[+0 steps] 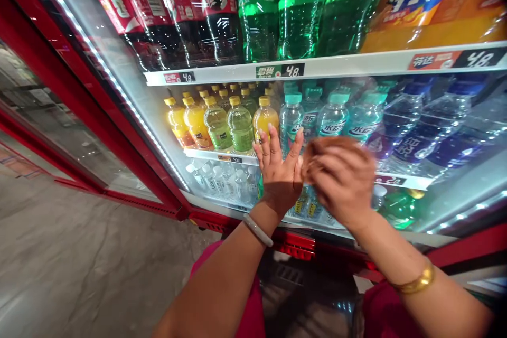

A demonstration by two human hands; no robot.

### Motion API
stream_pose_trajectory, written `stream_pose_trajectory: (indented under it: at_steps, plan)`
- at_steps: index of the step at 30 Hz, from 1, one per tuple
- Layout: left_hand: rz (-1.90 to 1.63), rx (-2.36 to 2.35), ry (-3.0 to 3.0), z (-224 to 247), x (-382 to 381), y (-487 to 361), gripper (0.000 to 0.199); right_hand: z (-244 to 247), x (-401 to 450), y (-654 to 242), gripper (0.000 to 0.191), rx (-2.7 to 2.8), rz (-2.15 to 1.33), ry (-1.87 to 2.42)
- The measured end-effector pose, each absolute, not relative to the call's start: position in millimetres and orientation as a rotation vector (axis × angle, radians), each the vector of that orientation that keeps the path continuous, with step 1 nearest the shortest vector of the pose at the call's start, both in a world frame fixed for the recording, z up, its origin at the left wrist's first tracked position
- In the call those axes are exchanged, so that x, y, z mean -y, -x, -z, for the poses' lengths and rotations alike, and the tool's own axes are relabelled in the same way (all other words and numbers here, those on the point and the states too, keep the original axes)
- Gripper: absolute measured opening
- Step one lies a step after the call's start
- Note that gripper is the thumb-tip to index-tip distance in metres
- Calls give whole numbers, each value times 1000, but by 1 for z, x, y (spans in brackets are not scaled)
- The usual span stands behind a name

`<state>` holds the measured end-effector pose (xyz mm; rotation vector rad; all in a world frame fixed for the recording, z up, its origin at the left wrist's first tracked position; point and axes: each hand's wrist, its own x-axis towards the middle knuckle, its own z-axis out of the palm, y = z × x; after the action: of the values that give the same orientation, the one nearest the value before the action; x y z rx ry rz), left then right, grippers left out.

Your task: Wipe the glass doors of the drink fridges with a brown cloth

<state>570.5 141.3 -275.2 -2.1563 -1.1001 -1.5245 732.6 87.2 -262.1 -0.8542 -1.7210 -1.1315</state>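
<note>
My left hand (279,171) is held up in front of the middle shelf of a lit drinks cooler, its fingers spread and nothing in them. A pale bangle (257,229) circles that wrist. Beside it, touching or nearly touching its thumb side, my right hand (343,179) is curled closed and smeared by motion. A brownish patch shows at its fingers, too blurred to name. A gold bracelet (418,280) is on the right wrist. Behind the hands stand yellow-capped juice bottles (240,124) and teal-capped water bottles (332,116).
Large cola bottles (216,10), green soda bottles (301,10) and orange soda (431,5) fill the upper shelf above a white price rail (336,63). Blue-capped bottles (412,121) stand at right. Small white-capped bottles (214,179) stand below. A red door frame (91,100) borders the left.
</note>
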Motion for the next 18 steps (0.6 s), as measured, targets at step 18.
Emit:
stream_pose_trajectory:
  at_steps: [18]
  plan:
    - [1283,1047,2067,278,-161,-533,73,267,-96,-712,21,1882,1141,798]
